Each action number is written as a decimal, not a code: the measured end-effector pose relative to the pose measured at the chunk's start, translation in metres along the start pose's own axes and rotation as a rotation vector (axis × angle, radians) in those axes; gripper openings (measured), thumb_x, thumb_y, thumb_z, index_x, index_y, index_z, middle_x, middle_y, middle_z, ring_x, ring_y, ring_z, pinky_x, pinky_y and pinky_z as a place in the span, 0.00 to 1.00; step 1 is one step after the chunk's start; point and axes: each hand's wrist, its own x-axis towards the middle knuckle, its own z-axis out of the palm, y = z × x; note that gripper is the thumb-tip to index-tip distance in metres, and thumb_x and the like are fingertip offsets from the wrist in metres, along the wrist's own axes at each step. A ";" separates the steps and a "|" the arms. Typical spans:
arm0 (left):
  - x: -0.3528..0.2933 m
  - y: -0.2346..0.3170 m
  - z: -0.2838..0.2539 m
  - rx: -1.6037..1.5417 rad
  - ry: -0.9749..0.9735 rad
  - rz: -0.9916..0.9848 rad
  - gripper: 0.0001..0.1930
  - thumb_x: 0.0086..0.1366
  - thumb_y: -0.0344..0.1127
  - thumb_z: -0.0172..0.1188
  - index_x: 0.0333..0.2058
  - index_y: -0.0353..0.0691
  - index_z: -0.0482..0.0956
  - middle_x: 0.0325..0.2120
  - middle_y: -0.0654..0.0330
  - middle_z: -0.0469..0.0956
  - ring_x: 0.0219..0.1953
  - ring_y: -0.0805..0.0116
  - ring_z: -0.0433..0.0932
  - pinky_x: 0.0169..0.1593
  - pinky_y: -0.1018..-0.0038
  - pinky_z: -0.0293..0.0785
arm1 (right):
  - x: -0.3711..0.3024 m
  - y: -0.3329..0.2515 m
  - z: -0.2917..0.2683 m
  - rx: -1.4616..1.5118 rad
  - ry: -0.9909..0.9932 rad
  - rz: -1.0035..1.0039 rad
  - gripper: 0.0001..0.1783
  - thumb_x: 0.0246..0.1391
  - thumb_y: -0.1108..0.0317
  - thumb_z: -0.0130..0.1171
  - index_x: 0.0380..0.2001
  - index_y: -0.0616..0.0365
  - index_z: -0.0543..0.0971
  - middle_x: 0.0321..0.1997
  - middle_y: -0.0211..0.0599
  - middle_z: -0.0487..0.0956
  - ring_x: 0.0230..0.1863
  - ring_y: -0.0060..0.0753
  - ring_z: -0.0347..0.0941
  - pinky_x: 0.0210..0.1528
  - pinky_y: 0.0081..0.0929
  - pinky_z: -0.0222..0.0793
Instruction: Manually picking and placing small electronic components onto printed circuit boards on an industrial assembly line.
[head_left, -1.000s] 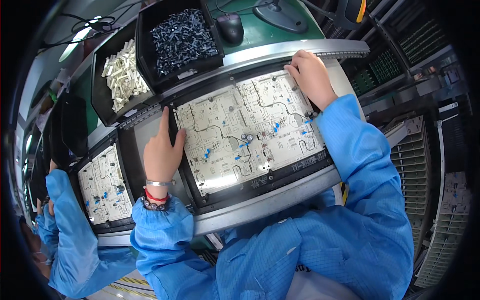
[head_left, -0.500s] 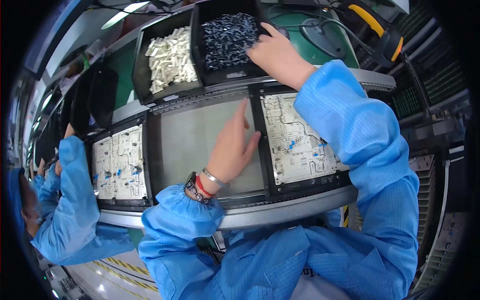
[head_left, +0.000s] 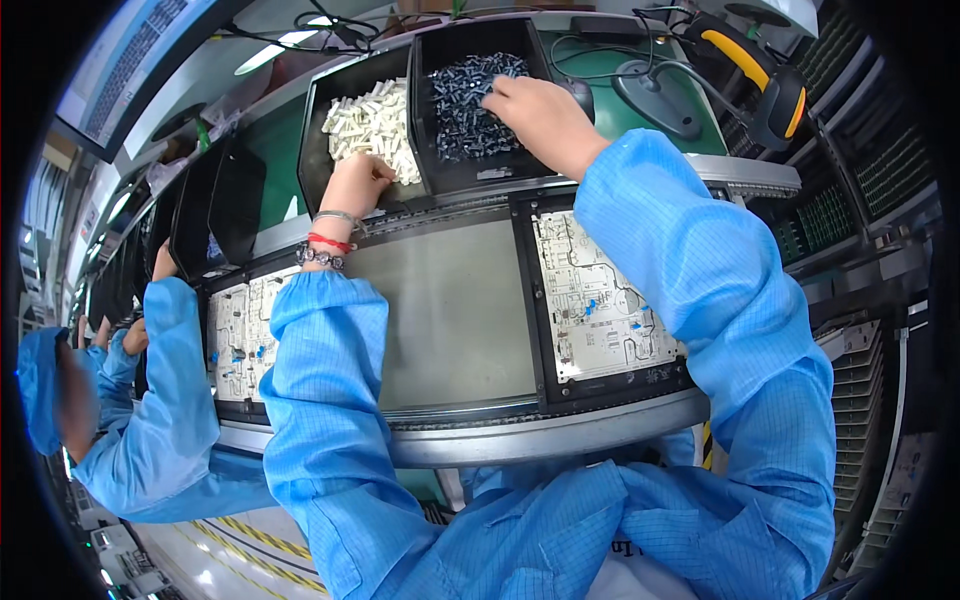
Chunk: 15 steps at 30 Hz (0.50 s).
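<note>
Two open-topped black bins (head_left: 316,165) are set side by side on the green surface (head_left: 285,155): the left is filled with white rectangular pieces (head_left: 365,118), the right with small blue-black components (head_left: 470,110). At the near edge of the white pieces, the left hand (head_left: 355,187) is lowered with fingers curled nearly closed; whether a piece is gripped cannot be told. Over the right side of the blue-black components, the right hand (head_left: 545,115) is held with fingers bent and drawn together; whether anything is pinched cannot be told. Nearer, a white circuit board (head_left: 590,300) is seated in a black frame (head_left: 534,300), partly covered by the right sleeve (head_left: 690,220). Farther right, a yellow-and-black barcode scanner (head_left: 755,75) is seen.
</note>
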 end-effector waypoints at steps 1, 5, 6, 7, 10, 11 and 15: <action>0.001 -0.002 0.001 0.002 0.014 -0.030 0.05 0.48 0.25 0.60 0.27 0.36 0.81 0.24 0.52 0.79 0.27 0.62 0.79 0.35 0.73 0.74 | 0.001 0.002 -0.005 0.165 0.059 0.065 0.10 0.41 0.75 0.54 0.31 0.56 0.75 0.32 0.34 0.73 0.33 0.37 0.73 0.38 0.33 0.67; 0.004 0.006 0.000 -0.007 0.013 -0.020 0.07 0.46 0.22 0.60 0.26 0.37 0.81 0.23 0.53 0.79 0.26 0.63 0.78 0.34 0.73 0.74 | -0.008 0.007 -0.038 0.587 0.101 0.200 0.08 0.50 0.78 0.51 0.35 0.62 0.75 0.34 0.35 0.72 0.30 0.33 0.74 0.33 0.26 0.70; 0.004 0.005 0.000 -0.029 0.014 -0.010 0.07 0.46 0.22 0.60 0.27 0.37 0.81 0.23 0.54 0.79 0.26 0.64 0.78 0.33 0.73 0.74 | -0.014 0.007 -0.045 0.799 0.036 0.271 0.07 0.52 0.78 0.50 0.35 0.63 0.76 0.34 0.35 0.72 0.30 0.29 0.74 0.34 0.22 0.70; 0.004 0.001 0.001 -0.042 0.014 -0.006 0.08 0.47 0.22 0.59 0.28 0.37 0.81 0.22 0.55 0.79 0.25 0.68 0.77 0.32 0.75 0.73 | -0.021 0.006 -0.052 0.934 -0.030 0.323 0.08 0.51 0.80 0.50 0.34 0.64 0.76 0.34 0.33 0.71 0.32 0.22 0.72 0.35 0.19 0.69; 0.002 0.013 -0.001 -0.062 0.062 -0.004 0.08 0.48 0.21 0.57 0.28 0.38 0.81 0.22 0.56 0.79 0.24 0.70 0.77 0.32 0.76 0.73 | -0.051 0.003 -0.069 1.094 -0.164 0.345 0.08 0.49 0.80 0.52 0.35 0.64 0.77 0.34 0.32 0.71 0.35 0.22 0.72 0.37 0.19 0.70; 0.001 0.012 -0.002 -0.073 0.058 -0.014 0.09 0.48 0.21 0.56 0.28 0.38 0.81 0.22 0.57 0.78 0.23 0.71 0.76 0.31 0.77 0.73 | -0.058 -0.001 -0.083 1.051 -0.262 0.392 0.10 0.49 0.82 0.52 0.35 0.64 0.77 0.35 0.32 0.70 0.36 0.23 0.72 0.39 0.20 0.70; 0.005 0.015 -0.013 -0.044 -0.108 0.033 0.10 0.51 0.21 0.57 0.33 0.37 0.80 0.28 0.58 0.80 0.28 0.73 0.77 0.35 0.77 0.74 | -0.105 -0.009 -0.087 1.260 -0.345 0.476 0.13 0.48 0.83 0.52 0.39 0.65 0.77 0.40 0.36 0.71 0.36 0.27 0.73 0.40 0.20 0.71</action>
